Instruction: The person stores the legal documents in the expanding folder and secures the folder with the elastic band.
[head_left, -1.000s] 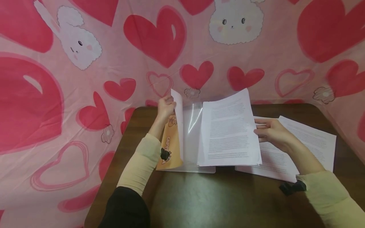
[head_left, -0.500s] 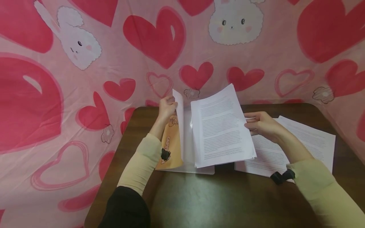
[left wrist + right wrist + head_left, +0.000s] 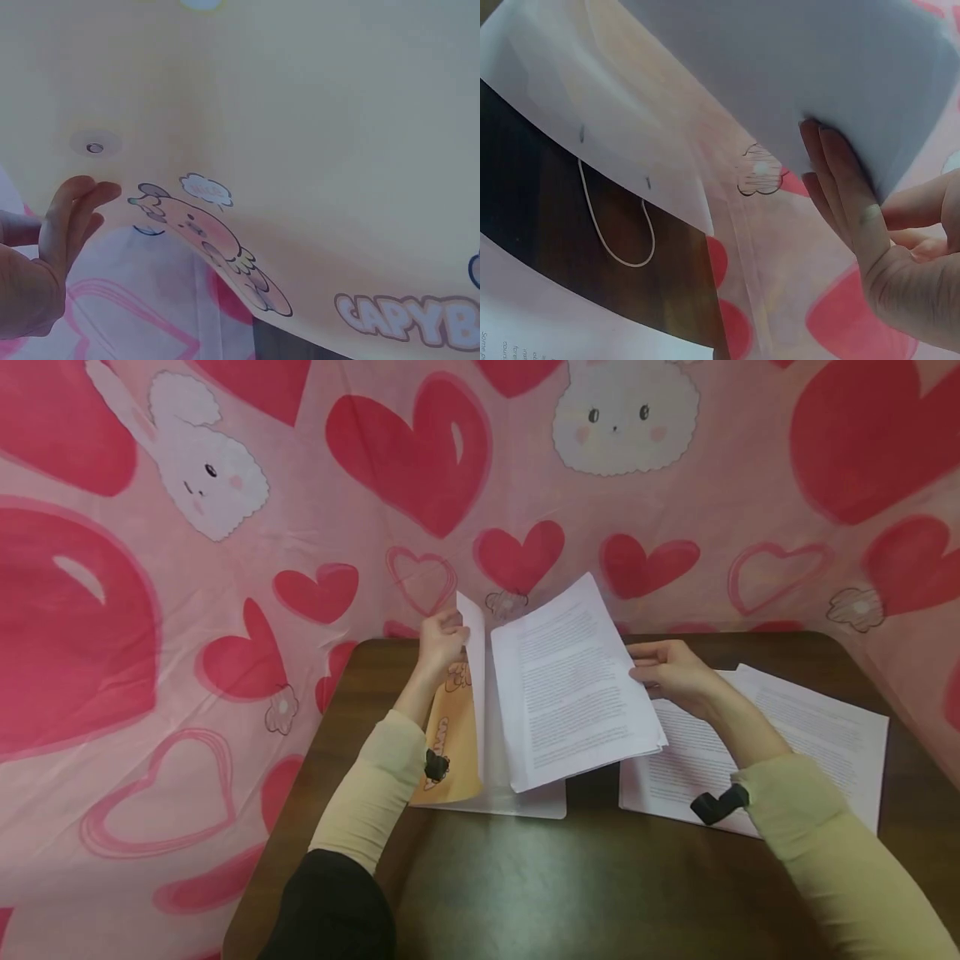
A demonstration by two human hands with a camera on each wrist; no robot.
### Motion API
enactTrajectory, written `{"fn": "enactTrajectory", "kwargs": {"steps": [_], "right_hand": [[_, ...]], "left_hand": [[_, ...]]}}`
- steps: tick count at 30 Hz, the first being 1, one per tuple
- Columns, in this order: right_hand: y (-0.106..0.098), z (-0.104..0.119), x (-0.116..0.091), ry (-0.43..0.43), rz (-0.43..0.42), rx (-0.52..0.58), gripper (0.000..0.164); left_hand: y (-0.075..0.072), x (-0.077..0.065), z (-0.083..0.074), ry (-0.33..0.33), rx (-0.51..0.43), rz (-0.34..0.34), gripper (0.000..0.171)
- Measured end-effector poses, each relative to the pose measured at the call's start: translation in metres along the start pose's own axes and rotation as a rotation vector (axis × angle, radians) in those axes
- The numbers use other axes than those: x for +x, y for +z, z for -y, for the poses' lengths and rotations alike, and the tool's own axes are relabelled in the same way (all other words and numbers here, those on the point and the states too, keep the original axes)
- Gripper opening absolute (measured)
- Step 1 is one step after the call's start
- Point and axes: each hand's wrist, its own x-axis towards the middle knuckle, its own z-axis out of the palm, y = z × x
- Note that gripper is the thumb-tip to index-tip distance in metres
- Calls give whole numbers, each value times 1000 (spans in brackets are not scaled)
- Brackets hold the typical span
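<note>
My left hand [image 3: 441,647] holds up the cover of a file folder [image 3: 456,739] by its top edge. The cover is orange with cartoon animals and lettering, white inside; a round snap [image 3: 94,148] shows on it in the left wrist view. To its right, my right hand [image 3: 678,677] grips a stack of printed sheets [image 3: 573,693] by the right edge, fingers behind, thumb mostly hidden. The stack is tilted, raised above the folder's clear inner sleeve [image 3: 525,800]. A thin elastic loop [image 3: 634,264] hangs from the folder in the right wrist view.
More printed sheets [image 3: 817,735] lie overlapping on the right of the dark wooden table [image 3: 510,893]. A pink heart-and-rabbit cloth [image 3: 517,468] hangs right behind the table and along its left side.
My right hand has moved left with the stack of sheets, tilting it and bringing it closer to the raised cover. The left hand has hardly moved.
</note>
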Motion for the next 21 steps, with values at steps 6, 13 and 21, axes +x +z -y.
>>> {"fn": "enactTrajectory", "kwargs": {"steps": [6, 13, 21], "right_hand": [[-4, -5, 2, 33, -67, -4, 58], [2, -13, -2, 34, -115, 54, 60], [37, -23, -14, -46, -210, 58, 57]], "left_hand": [[-1, 1, -1, -5, 28, -6, 60], [-2, 2, 0, -2, 37, -8, 59], [-1, 2, 1, 6, 44, -23, 60]]}}
